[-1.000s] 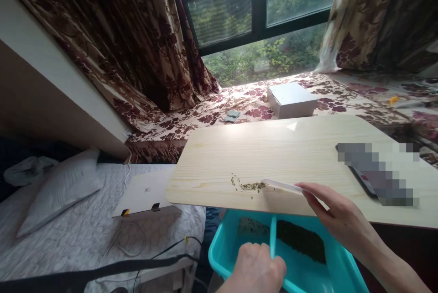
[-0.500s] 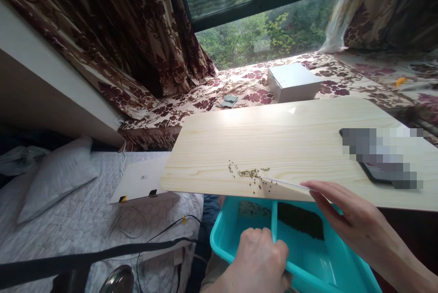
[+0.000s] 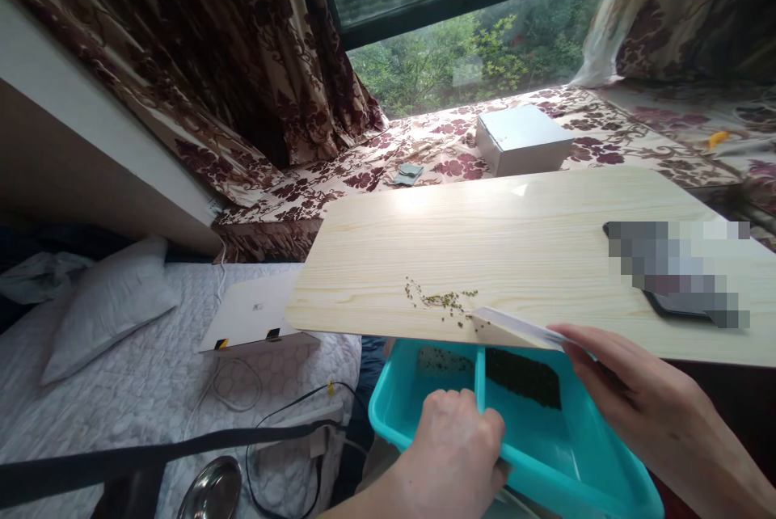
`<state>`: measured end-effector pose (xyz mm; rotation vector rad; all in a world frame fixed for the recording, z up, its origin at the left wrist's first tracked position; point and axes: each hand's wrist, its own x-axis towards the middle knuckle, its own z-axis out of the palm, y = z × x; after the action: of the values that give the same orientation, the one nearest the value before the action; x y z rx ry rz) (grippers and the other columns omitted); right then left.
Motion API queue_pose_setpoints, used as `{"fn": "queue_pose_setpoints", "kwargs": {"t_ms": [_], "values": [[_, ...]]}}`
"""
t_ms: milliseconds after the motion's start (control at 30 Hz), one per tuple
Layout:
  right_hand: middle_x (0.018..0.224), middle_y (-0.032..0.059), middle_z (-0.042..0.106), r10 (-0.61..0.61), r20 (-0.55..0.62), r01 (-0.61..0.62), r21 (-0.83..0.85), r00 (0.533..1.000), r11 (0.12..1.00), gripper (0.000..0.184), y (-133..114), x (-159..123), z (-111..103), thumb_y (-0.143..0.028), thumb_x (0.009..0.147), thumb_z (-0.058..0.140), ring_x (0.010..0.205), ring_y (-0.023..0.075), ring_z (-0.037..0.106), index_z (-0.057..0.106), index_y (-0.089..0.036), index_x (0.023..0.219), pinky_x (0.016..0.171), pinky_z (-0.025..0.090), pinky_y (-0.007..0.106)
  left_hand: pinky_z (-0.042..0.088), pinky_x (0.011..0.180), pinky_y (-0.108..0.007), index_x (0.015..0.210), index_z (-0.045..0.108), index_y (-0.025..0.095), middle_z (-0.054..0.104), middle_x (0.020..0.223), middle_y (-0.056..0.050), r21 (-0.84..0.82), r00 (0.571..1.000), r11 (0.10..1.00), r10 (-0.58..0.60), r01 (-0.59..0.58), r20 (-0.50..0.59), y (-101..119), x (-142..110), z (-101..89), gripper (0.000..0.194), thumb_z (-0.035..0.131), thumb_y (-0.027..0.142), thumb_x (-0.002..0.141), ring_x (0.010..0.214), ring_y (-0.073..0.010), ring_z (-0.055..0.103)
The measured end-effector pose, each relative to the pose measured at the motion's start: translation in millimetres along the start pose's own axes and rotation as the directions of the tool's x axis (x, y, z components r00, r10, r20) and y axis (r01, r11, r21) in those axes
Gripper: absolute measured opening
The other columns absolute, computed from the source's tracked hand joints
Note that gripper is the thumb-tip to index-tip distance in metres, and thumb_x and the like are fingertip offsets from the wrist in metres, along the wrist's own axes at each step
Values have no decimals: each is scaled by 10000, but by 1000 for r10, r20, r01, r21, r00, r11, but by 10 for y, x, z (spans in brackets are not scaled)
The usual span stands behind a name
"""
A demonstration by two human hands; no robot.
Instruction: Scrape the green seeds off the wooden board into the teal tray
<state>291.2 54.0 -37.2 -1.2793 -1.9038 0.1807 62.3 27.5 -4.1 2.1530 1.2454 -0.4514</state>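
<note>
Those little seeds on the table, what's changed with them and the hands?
The seeds spread from a tighter line, some toward the near edge of the table. Nothing was grabbed or let go: the right hand still holds the white card, and the left hand still grips the turquoise divided tub.

Gap btwn grains (image 3: 449, 300), device (image 3: 672, 272); card (image 3: 515, 325) blocks nr. side.

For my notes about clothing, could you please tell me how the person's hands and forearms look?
The left hand and the right hand are both bare, without gloves. I see no ring, watch or bracelet, and no sleeve comes into view.
</note>
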Motion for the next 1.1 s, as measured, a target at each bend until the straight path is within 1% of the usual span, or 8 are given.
{"fn": "queue_pose_setpoints", "kwargs": {"t_ms": [233, 400, 500, 633, 733, 833, 967, 1100], "values": [[1008, -3, 822, -27, 4, 27, 28, 1000, 999, 213, -141, -46, 2, -292, 990, 581, 793, 188, 792, 729, -335, 1136, 782, 643, 259, 551, 876, -429, 1074, 717, 162, 701, 1056, -133, 5, 999, 1000, 24, -24, -36, 13, 16, 18, 248, 693, 381, 960, 1034, -337, 669], [1020, 30, 825, 53, 4, -53, -2, 999, 999, 227, -111, 36, 20, -357, 990, 563, 822, 230, 796, 742, -311, 1122, 812, 651, 318, 547, 875, -423, 1072, 715, 169, 703, 1053, -129, 14, 999, 1000, 22, -22, -26, 16, 0, 27, 248, 695, 387, 956, 1031, -335, 669], [1014, 41, 827, 61, 31, -61, -7, 998, 998, 241, -119, 87, 45, -367, 987, 555, 828, 233, 797, 753, -289, 1100, 809, 651, 326, 550, 881, -431, 1083, 716, 169, 705, 1060, -128, 15, 1000, 1000, 11, -11, -20, 20, -15, 21, 250, 688, 382, 957, 1029, -334, 671], [990, 46, 831, 53, 64, -54, 21, 997, 998, 240, -184, 91, 50, -345, 990, 548, 807, 221, 797, 761, -271, 1073, 775, 651, 307, 561, 884, -431, 1075, 721, 170, 710, 1051, -125, 13, 999, 1000, 10, -10, -38, 13, -30, 8, 246, 688, 383, 958, 1024, -328, 678], [978, 43, 833, 51, 47, -52, 25, 998, 998, 233, -195, 66, 28, -347, 987, 555, 778, 220, 797, 764, -275, 1060, 782, 654, 310, 566, 885, -425, 1066, 721, 168, 710, 1052, -125, 12, 999, 1000, 22, -21, -47, 10, -38, -4, 240, 687, 383, 966, 1028, -324, 681], [983, 34, 835, 44, 6, -44, -8, 999, 999, 228, -162, 49, 3, -352, 978, 566, 762, 217, 797, 760, -276, 1072, 785, 655, 305, 569, 890, -432, 1061, 718, 165, 708, 1057, -125, 11, 998, 1000, 29, -28, -51, 12, -43, -7, 238, 686, 384, 974, 1035, -327, 679], [994, 22, 835, 31, -4, -31, -46, 1000, 998, 231, -148, 51, -26, -339, 975, 567, 757, 210, 798, 754, -275, 1095, 781, 653, 293, 575, 880, -440, 1062, 716, 162, 707, 1048, -123, 12, 999, 1000, 28, -28, -40, 2, -40, 5, 237, 690, 381, 975, 1025, -330, 680], [965, 17, 834, 13, -15, -13, -46, 1000, 999, 210, -199, 53, -50, -335, 970, 574, 725, 200, 793, 753, -275, 1061, 759, 650, 279, 576, 875, -442, 1049, 711, 166, 703, 1039, -120, 11, 997, 999, 34, -33, -65, -26, -29, 33, 220, 693, 370, 970, 1019, -330, 678]]}}
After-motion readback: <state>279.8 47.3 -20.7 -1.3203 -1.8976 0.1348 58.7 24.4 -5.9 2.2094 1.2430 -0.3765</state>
